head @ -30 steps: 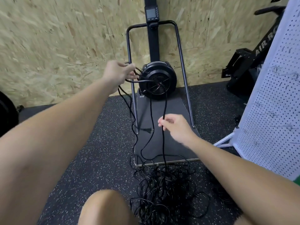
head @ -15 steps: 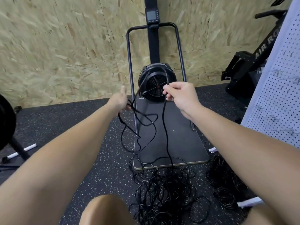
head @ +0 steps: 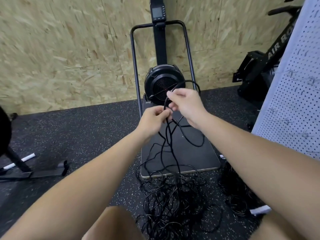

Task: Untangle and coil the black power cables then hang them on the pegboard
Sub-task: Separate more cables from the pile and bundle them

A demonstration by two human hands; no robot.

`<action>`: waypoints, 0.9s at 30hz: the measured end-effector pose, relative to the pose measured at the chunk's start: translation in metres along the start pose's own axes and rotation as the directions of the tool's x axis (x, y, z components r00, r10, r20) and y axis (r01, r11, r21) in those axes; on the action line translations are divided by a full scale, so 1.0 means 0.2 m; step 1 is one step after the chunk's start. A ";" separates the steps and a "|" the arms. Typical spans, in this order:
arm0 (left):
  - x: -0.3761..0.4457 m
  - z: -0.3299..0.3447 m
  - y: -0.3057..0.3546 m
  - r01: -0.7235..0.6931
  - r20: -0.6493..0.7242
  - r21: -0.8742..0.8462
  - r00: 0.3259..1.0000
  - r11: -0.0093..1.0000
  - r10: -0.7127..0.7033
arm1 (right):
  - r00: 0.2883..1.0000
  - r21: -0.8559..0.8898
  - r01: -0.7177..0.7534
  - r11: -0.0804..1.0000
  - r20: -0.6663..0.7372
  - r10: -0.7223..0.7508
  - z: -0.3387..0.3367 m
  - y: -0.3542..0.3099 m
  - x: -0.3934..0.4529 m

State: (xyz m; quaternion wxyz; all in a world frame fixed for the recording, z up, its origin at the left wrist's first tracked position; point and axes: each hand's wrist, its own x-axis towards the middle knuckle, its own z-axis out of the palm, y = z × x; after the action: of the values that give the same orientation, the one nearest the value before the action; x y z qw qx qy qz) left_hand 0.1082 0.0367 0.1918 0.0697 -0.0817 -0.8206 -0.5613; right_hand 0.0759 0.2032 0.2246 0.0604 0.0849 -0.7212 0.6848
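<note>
A tangled heap of black power cables [head: 173, 201] lies on the speckled rubber floor in front of me. Several strands rise from it to my hands. My left hand [head: 153, 119] grips those strands just below the right one. My right hand [head: 186, 104] pinches a loop of cable that arcs over its knuckles. Both hands are held close together, almost touching, above a dark platform. The white pegboard [head: 294, 94] stands at the right edge. Another dark bundle of cables [head: 237, 193] lies near its foot.
A black fan-wheel exercise machine [head: 162, 84] with a tubular frame and flat base plate [head: 187, 153] stands against the chipboard wall. Another black machine [head: 263, 66] is at the right, a stand's foot [head: 34, 172] at the left. My knees show at the bottom.
My right hand dropped toward the left hand and the two came together, bringing a loop of cable over. The left hand shifted right and slightly up.
</note>
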 end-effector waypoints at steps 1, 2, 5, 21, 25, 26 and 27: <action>0.02 -0.01 0.02 0.003 -0.035 -0.032 0.999 0.999 -0.004 | 1.000 -0.084 0.010 0.996 0.007 -0.009 -0.01 0.05 -0.07; 0.05 -0.03 0.04 0.014 -0.061 -0.065 0.998 0.998 -0.018 | 1.000 -0.166 0.023 0.986 -0.007 -0.025 -0.01 0.12 -0.13; 0.11 -0.02 0.10 0.066 -0.062 -0.180 0.995 0.981 -0.078 | 0.999 -0.267 -0.019 0.963 0.024 0.026 -0.03 0.34 -0.31; -0.07 0.12 -0.30 0.116 0.046 -0.077 0.993 0.990 -0.113 | 0.994 -0.249 0.053 0.967 0.102 -0.029 -0.06 0.39 -0.24; -0.18 0.23 -0.46 0.163 0.217 -0.010 0.964 0.987 -0.157 | 0.998 -0.045 -0.022 0.999 0.053 0.024 -0.03 0.32 -0.08; -0.20 0.24 -0.49 0.152 0.249 0.005 0.957 0.988 -0.148 | 0.998 0.020 -0.031 0.999 0.058 0.029 -0.02 0.30 -0.06; -0.20 0.26 -0.50 0.122 0.255 0.007 0.960 0.993 -0.119 | 0.997 0.079 -0.039 0.996 0.066 0.034 -0.01 0.27 -0.04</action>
State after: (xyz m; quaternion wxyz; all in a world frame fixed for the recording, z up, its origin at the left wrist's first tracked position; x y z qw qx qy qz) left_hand 0.1242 0.0474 0.0741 -0.0709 -0.1033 -0.8237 -0.5530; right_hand 0.0725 0.2081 0.1698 0.0209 0.0962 -0.6962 0.7111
